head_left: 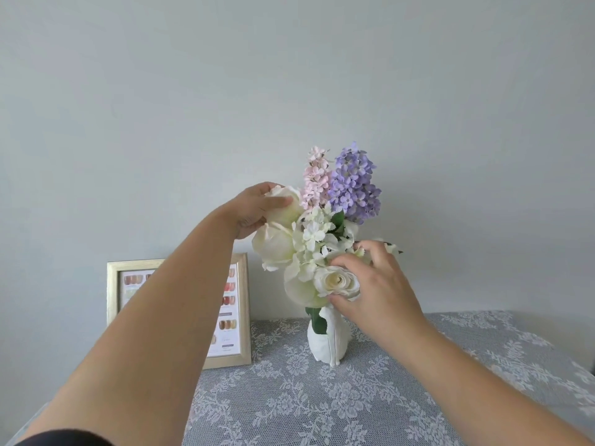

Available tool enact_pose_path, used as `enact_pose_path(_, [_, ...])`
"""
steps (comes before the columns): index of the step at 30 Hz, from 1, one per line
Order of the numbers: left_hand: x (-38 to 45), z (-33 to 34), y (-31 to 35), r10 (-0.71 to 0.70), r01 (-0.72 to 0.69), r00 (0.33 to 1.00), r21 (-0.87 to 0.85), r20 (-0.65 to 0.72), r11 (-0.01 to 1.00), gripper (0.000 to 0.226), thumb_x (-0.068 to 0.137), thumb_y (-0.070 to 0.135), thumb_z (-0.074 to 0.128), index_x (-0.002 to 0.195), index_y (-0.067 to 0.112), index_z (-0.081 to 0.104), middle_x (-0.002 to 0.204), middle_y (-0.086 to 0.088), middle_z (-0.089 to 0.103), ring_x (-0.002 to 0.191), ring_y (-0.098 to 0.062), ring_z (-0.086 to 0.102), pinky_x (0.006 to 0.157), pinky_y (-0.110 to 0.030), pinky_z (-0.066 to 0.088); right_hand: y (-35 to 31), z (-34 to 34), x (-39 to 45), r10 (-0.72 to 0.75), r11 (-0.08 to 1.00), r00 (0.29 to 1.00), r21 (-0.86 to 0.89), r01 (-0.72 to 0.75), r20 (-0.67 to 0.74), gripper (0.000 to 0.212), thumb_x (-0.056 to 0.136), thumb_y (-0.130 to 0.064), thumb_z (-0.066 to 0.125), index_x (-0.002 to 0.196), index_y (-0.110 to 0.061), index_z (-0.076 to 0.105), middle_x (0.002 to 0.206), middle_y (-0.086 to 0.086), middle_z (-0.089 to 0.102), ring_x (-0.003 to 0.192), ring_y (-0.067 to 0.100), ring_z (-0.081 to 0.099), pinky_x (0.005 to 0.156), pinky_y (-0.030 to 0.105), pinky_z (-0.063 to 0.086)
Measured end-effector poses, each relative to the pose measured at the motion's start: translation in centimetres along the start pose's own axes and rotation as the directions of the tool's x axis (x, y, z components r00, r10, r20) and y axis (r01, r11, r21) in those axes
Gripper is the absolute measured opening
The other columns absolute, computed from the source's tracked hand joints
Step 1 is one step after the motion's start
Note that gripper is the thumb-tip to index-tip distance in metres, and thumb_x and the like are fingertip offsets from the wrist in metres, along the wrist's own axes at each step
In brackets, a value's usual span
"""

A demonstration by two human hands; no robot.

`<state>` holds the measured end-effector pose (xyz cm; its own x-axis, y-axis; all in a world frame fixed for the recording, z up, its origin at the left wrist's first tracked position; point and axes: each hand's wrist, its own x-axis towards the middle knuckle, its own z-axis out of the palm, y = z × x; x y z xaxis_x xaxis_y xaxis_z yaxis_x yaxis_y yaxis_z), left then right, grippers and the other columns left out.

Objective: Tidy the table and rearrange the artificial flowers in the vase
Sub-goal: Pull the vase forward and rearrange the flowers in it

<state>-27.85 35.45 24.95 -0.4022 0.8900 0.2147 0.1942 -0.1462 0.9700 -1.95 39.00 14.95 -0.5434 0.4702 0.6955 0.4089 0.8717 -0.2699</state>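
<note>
A white vase (328, 344) stands on the lace-covered table (354, 403) near the wall. It holds artificial flowers: a purple spike (354, 185), a pink spike (317, 181), small white blossoms (314, 235) and cream roses. My left hand (254, 209) is wrapped around the top cream rose (286, 204) at the bunch's upper left. My right hand (370, 281) cups the low cream rose (336, 280) on the right side, thumb under it and fingers over it. Another large cream rose (273, 244) sits below my left hand.
A gold picture frame (240, 313) with a nail-colour chart leans against the wall left of the vase, partly hidden by my left forearm. The pale wall rises right behind the flowers. The table's right edge curves away at the far right.
</note>
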Motion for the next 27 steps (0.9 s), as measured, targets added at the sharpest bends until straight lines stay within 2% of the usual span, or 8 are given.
enact_pose_path(4, [0.3, 0.0, 0.2, -0.013, 0.014, 0.992, 0.004, -0.122, 1.000, 0.019, 0.092, 0.017, 0.067, 0.109, 0.014, 0.058, 0.087, -0.007, 0.067, 0.066, -0.019, 0.064, 0.056, -0.027, 0.047, -0.2, -0.1, 0.0, 0.007, 1.000, 1.000, -0.018, -0.007, 0.013, 0.048, 0.066, -0.040, 0.078, 0.110, -0.041, 0.059, 0.124, -0.003, 0.041, 0.105, 0.020, 0.047, 0.086, 0.035, 0.047])
enact_pose_path(7, [0.6, -0.2, 0.5, -0.016, 0.010, 0.966, -0.023, -0.257, 1.000, 0.011, 0.093, 0.020, 0.067, 0.099, 0.017, 0.058, 0.089, -0.007, 0.066, 0.065, -0.019, 0.064, 0.049, -0.023, 0.051, -0.3, -0.4, -0.1, 0.024, 0.999, 0.999, -0.032, -0.023, 0.022, 0.049, 0.066, -0.041, 0.078, 0.111, -0.042, 0.058, 0.124, -0.004, 0.041, 0.106, 0.020, 0.046, 0.086, 0.036, 0.046])
enact_pose_path(11, [0.7, -0.8, 2.0, 0.006, -0.044, 0.877, -0.067, -0.480, 0.997, 0.023, 0.091, 0.026, 0.068, 0.109, 0.015, 0.059, 0.102, -0.007, 0.064, 0.080, -0.024, 0.065, 0.068, -0.039, 0.058, -0.4, -0.8, 0.0, 0.025, 0.999, 0.999, -0.047, -0.024, 0.024, 0.049, 0.065, -0.045, 0.077, 0.110, -0.043, 0.058, 0.123, -0.004, 0.041, 0.107, 0.022, 0.046, 0.087, 0.035, 0.045])
enact_pose_path(13, [0.0, -1.2, 3.4, 0.056, -0.109, 0.834, -0.066, -0.549, 0.992, 0.030, 0.089, 0.030, 0.068, 0.114, 0.017, 0.059, 0.104, -0.005, 0.064, 0.084, -0.024, 0.064, 0.061, -0.033, 0.057, -0.6, -1.1, 0.0, 0.025, 0.998, 0.999, -0.051, -0.024, 0.025, 0.049, 0.064, -0.052, 0.075, 0.110, -0.044, 0.058, 0.124, -0.005, 0.040, 0.108, 0.021, 0.044, 0.088, 0.035, 0.042])
enact_pose_path(16, [-2.5, -1.5, 6.5, 0.206, -0.290, 0.753, -0.034, -0.625, 0.957, 0.020, 0.085, 0.034, 0.068, 0.099, 0.026, 0.057, 0.105, -0.003, 0.063, 0.085, -0.023, 0.064, 0.055, -0.028, 0.052, -1.2, -2.2, 0.3, 0.018, 0.999, 0.999, 0.029, -0.016, -0.037, 0.046, 0.066, -0.061, 0.067, 0.107, -0.042, 0.062, 0.119, -0.006, 0.043, 0.106, 0.019, 0.043, 0.088, 0.035, 0.039])
enact_pose_path(18, [-5.0, -1.1, 8.9, 0.333, -0.413, 0.693, 0.027, -0.640, 0.910, 0.018, 0.079, 0.037, 0.069, 0.091, 0.032, 0.056, 0.104, 0.001, 0.063, 0.085, -0.020, 0.066, 0.055, -0.030, 0.053, -1.7, -3.4, 1.1, -0.007, 0.983, 0.992, 0.179, 0.029, -0.125, 0.042, 0.070, -0.057, 0.066, 0.105, -0.034, 0.065, 0.114, -0.005, 0.047, 0.102, 0.018, 0.047, 0.087, 0.031, 0.040])
enact_pose_path(22, [-9.8, 1.2, 12.7, 0.584, -0.590, 0.603, 0.190, -0.543, 0.785, 0.012, 0.080, 0.038, 0.069, 0.087, 0.034, 0.061, 0.106, 0.004, 0.068, 0.081, -0.007, 0.071, 0.051, -0.029, 0.053, -3.3, -6.4, 3.9, -0.044, 0.928, 0.965, 0.347, 0.135, -0.257, 0.038, 0.078, -0.033, 0.074, 0.114, -0.022, 0.064, 0.109, -0.006, 0.054, 0.083, -0.003, 0.051, 0.077, 0.006, 0.037])
enact_pose_path(27, [-13.4, 5.5, 14.8, 0.746, -0.688, 0.557, 0.302, -0.365, 0.661, 0.013, 0.088, 0.031, 0.067, 0.097, 0.026, 0.060, 0.102, 0.002, 0.066, 0.086, -0.012, 0.066, 0.062, -0.029, 0.054, -5.6, -9.6, 8.4, 0.014, 0.876, 0.976, 0.473, 0.093, -0.218, 0.043, 0.081, -0.034, 0.072, 0.122, -0.029, 0.061, 0.105, -0.014, 0.061, 0.067, -0.007, 0.055, 0.070, 0.003, 0.041])
